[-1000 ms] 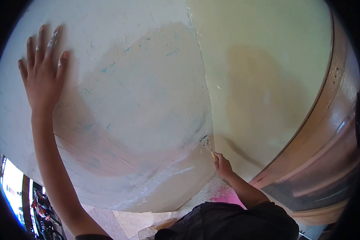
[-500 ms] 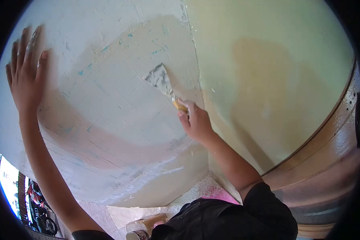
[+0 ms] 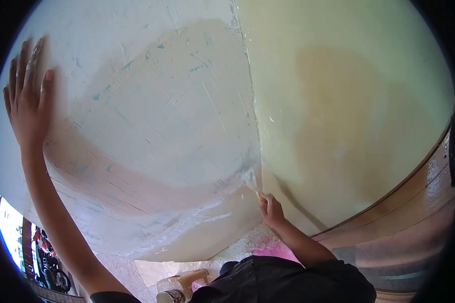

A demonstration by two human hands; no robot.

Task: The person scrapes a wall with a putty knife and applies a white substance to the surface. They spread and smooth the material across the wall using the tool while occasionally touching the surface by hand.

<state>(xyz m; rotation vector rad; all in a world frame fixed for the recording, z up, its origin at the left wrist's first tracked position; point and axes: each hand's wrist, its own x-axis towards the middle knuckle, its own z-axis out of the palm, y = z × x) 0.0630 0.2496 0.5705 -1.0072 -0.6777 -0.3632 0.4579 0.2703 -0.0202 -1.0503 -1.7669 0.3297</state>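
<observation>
My left hand point(image 3: 29, 108) lies flat on the whitish wall point(image 3: 151, 116) at the far left, fingers spread, with white smears on a finger. Low by the corner where the whitish wall meets the pale green wall point(image 3: 338, 111), my right hand point(image 3: 272, 209) is closed round the yellowish handle of a putty knife point(image 3: 251, 179). Its blade, coated with whitish material, is against the whitish wall beside the corner and slightly blurred. Scratches and small teal spots mark the whitish wall.
A container point(image 3: 171, 295) and a cardboard box point(image 3: 193, 278) stand on the tiled floor point(image 3: 154, 270) below. A pink patch point(image 3: 275, 251) shows near the corner. A curved brown wooden piece point(image 3: 389, 207) is at right. A motorcycle point(image 3: 53, 270) stands at lower left.
From mid-wall half a second ago, my right hand has moved the putty knife down and right to the corner. My left hand stays on the wall while the view has shifted slightly.
</observation>
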